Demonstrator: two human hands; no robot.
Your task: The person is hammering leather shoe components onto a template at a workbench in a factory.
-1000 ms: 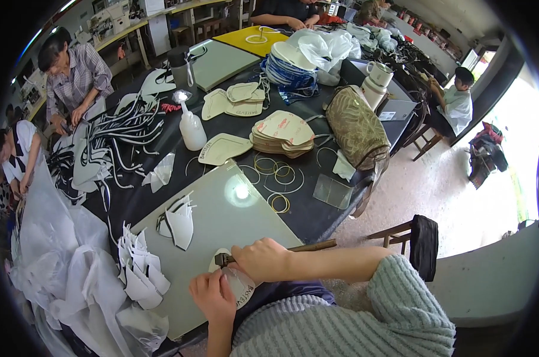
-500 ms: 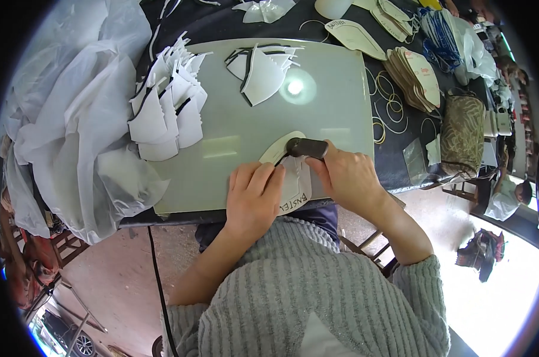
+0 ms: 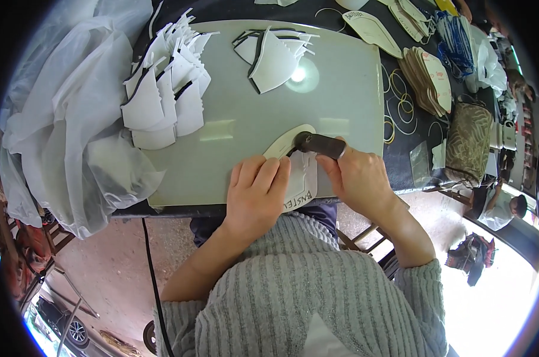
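A cream pattern board (image 3: 275, 144) with dark lettering lies near the front edge of the pale work board. On it rests a white cut piece (image 3: 295, 177) with black edging, like a shoe upper part. My left hand (image 3: 258, 185) holds this piece down, its fingers close together and bent over it. In my right hand (image 3: 363, 178) is a dark-headed hammer (image 3: 324, 145), gripped with the fingers curled round it. Its rounded end lies over the black edging, just beyond my left fingertips. Whether it touches the piece I cannot tell. My palm hides the handle.
The pale work board (image 3: 222, 172) bears a large stack of white pieces (image 3: 165, 98) at left and a smaller pile (image 3: 275, 59) at the back. Plastic sheeting (image 3: 73, 131) covers the left side. Stacked card patterns (image 3: 424, 80), loose cords (image 3: 403, 107) and a patterned pouch (image 3: 468, 140) sit at right.
The view has shifted, so the board and its piles appear higher. The hammer and both hands keep about the same place over the pattern board.
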